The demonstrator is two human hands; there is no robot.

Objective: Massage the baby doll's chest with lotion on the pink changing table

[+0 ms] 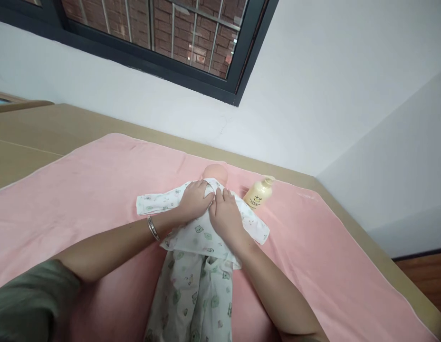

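In the middle of the frame both hands, the left hand (195, 199) and the right hand (225, 214), press flat on the shirt (201, 232) of a doll (215, 172) lying on the pink towel (81, 190), and this thin cloth looks soft and light, easiest to pinch at its collar or sleeves.

A tan bed (45, 128) runs wall to wall here, a pink towel (81, 190) spread flat over most of it. On the towel, under the fingers (201, 190), lies a doll (199, 266) in printed clothes (head just past the fingertips). Just right of the fingers, a cream pump bottle (259, 194) lies tilted on the pink.
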